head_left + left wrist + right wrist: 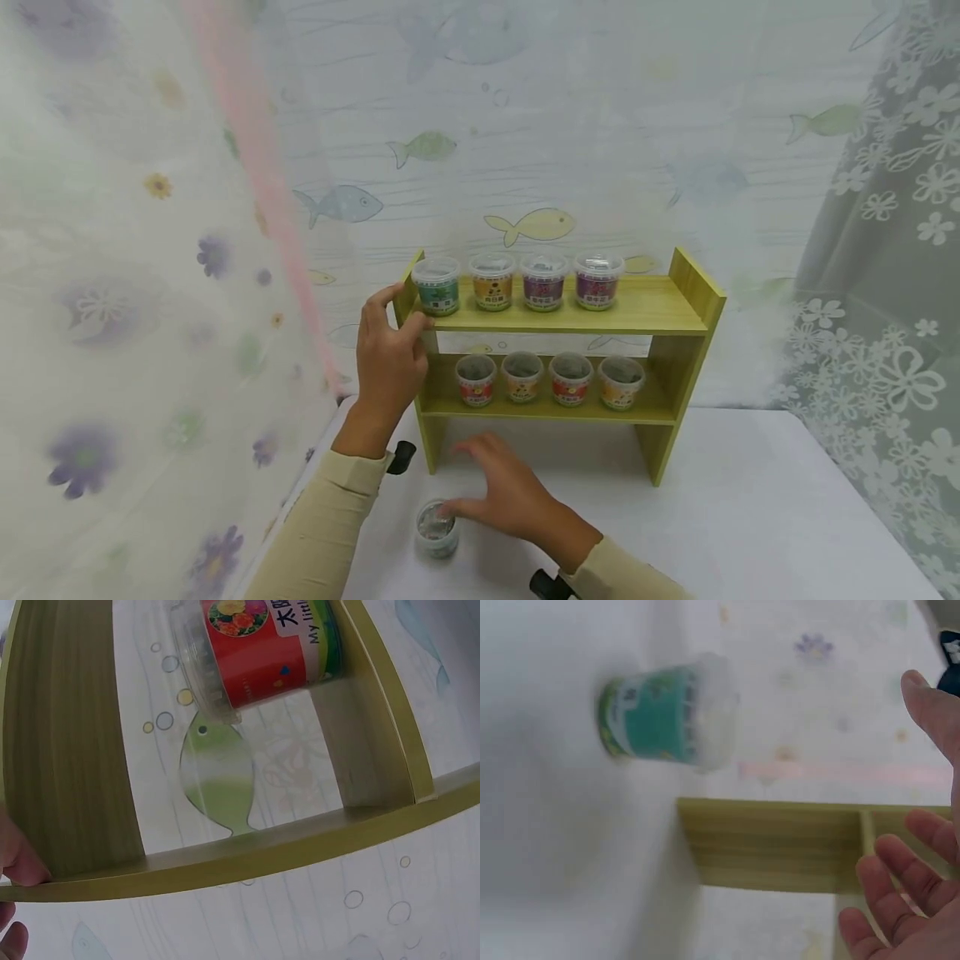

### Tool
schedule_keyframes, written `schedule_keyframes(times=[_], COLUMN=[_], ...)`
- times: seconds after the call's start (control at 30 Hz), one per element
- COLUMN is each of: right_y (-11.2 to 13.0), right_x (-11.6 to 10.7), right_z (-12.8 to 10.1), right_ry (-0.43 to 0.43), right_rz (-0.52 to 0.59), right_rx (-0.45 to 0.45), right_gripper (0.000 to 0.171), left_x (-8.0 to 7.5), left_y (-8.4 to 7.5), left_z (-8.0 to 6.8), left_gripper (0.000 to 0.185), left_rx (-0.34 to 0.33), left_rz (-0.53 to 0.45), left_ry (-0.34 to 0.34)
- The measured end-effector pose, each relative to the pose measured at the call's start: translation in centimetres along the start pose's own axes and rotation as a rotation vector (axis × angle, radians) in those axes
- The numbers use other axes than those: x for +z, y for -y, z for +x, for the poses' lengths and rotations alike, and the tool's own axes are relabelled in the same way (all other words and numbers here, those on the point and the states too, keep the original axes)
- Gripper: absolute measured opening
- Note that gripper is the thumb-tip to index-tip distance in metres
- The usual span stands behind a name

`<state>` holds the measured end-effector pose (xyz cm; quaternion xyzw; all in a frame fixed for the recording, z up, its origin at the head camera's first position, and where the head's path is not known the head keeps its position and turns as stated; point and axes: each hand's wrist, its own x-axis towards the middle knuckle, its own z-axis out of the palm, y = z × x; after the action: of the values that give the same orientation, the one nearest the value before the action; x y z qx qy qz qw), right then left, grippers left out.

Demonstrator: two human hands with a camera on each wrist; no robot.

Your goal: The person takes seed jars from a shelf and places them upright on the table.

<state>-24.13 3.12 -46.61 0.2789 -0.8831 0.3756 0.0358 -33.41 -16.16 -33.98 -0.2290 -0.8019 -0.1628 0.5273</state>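
Observation:
My left hand (390,358) grips the upper left end of a two-tier wooden shelf (562,318). In the left wrist view, its thumb (22,862) and fingers lie on opposite sides of the board's edge. On the white tabletop in front of the shelf stands an upright lidded plastic cup (437,529) with a green label, clearer in the right wrist view. My right hand (513,496) hovers beside and above this cup, fingers spread and nothing held. The right wrist view shows a gap between the hand and the cup.
Along the upper tier stand several lidded cups: a green one (437,287), a yellow one (492,283) and two purple ones (543,283). Red and yellow cups (476,382) line the lower tier. A patterned curtain (112,292) hangs close on the left, with fish-print fabric (600,125) behind.

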Motion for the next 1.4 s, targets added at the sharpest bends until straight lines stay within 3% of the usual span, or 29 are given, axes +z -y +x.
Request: schedule_keyframes(times=[0.53, 0.87, 1.4], right_y=[2.0, 2.7, 3.4], right_x=[-5.7, -8.8, -13.7], right_z=[-0.3, 0.2, 0.7], right_ry=[-0.183, -0.352, -0.465], right_rz=[-0.001, -0.051, -0.142], right_rx=[-0.224, -0.368, -0.392], right_gripper=[0.064, 0.059, 0.052], left_x=[0.4, 0.4, 0.1], left_y=[0.2, 0.0, -0.2], left_z=[-0.6, -0.4, -0.2], left_gripper=[0.025, 0.026, 0.024], left_rx=[-0.022, -0.040, -0.049], left_rz=[-0.027, -0.015, 0.004], left_ry=[-0.002, 0.030, 0.030])
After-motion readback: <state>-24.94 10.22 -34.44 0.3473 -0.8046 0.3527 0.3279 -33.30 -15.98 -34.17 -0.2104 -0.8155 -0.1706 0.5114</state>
